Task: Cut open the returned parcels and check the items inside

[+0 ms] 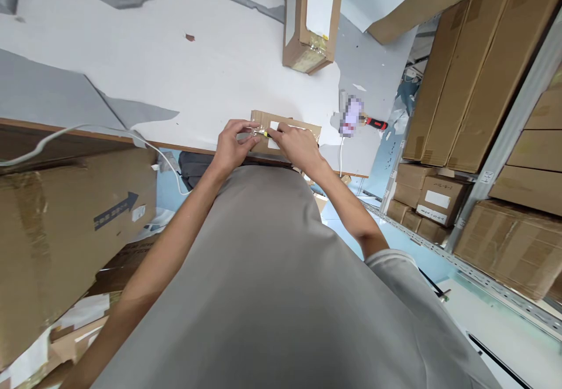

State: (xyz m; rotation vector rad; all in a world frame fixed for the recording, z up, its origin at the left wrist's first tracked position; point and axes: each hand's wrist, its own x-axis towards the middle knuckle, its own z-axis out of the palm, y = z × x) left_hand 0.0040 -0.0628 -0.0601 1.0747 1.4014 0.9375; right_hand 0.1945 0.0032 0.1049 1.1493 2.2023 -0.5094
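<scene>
A small flat cardboard box (311, 129) with a white label and shiny clear tape lies at the table's near edge, right in front of my body. My left hand (232, 146) is at the left end of this box, thumb and forefinger bent round its taped end. Across the box's right half reaches my right hand (298, 146), its fingers pressed together over the label. A small yellow piece (266, 134) shows between the two hands by my right fingertips. My fingers hide most of it, so its kind is unclear.
Beyond my right hand stands a taped cardboard box (309, 31). A tool with a red and black handle (376, 123) lies to the right beside a blurred purple item (352, 116). A white cable (79, 126) crosses the left edge. Shelves with cartons (465, 78) rise at right.
</scene>
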